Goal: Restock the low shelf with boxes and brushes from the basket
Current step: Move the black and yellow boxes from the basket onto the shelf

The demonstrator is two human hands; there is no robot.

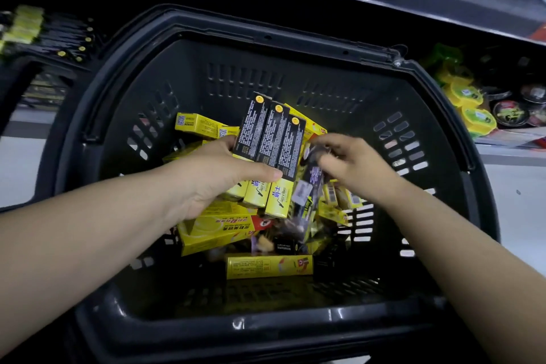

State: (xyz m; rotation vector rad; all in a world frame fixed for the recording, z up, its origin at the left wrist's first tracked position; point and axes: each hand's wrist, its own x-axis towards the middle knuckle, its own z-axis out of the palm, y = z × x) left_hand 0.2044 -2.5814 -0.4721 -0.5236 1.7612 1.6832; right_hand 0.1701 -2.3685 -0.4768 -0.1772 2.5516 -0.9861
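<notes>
My left hand (218, 174) holds three slim boxes (269, 139) side by side like a fan. My thumb is clamped across their lower part and my fingers are curled round behind them. Each box is long and narrow, black over its upper part with fine pale print and a round yellow dot near the top end. The lower part is bright yellow with a slanted black mark and blue characters. They stand almost upright, leaning a little to the right, lifted above the pile in the basket (295, 331). My right hand (354, 165) is just beside them, its fingers bent and pinching the top of a dark packet (310, 183). That packet is glossy with a pale label and hangs down into the heap. It is too blurred for me to tell what is inside. Below my hands the black slotted basket holds a jumble of yellow cartons. A wide flat yellow box (218, 230) with a red patch lies under my left wrist. A long yellow box (269, 266) lies flat on the basket floor nearest to me. Off to the left, blurred, a row of matching black-and-yellow boxes (59, 35) sits on the shelf. To the right, round yellow tubs (469, 103) sit on another shelf.
</notes>
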